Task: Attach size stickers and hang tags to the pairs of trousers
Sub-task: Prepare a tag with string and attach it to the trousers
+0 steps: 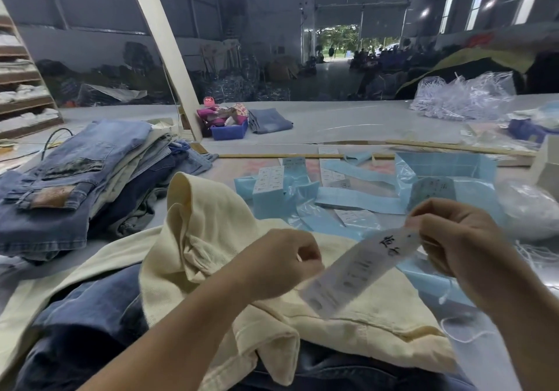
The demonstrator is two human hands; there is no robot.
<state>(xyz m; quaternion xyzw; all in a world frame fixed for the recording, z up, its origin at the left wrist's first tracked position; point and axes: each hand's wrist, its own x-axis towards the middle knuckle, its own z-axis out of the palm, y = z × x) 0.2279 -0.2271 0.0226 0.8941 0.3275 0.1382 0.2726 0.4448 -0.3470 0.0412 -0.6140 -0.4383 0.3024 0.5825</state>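
Tag (360, 265) held in both my hands, lower centre-right of the frame, over the cream trousers (230, 239). It is a long white paper strip, tilted, its upper end to the right, its lower end down toward centre. Black handwritten characters near the upper end; printed lines below them, blurred, not readable.

Right hand (462, 242): fingers curled, pinching the tag's upper end between thumb and fingertips. A thin white string (465, 334) trails below this hand over the desk; whether it is joined to the tag I cannot tell.

Left hand (281, 265): fingers curled into a loose fist at the tag's lower left edge. It seems to pinch something small and pale between thumb and forefinger; I cannot tell what.

Cream trousers lie crumpled across the lower middle of the frame, one fold standing up at centre. They rest on dark denim (96, 306) at lower left.

Left of frame: a stack of folded jeans (75, 179), the top pair showing a brown leather patch at the waistband.

Centre-right, beyond my hands: light blue paper strips and sheets of size stickers (269, 179) scattered on the desk (332, 121), some under clear plastic.

Upper right: a heap of clear plastic bags (462, 94).
Upper centre: a blue tray (228, 132) with a folded pair of jeans just to its right.
Upper left edge: shelves (24, 88) holding pale folded cloth.
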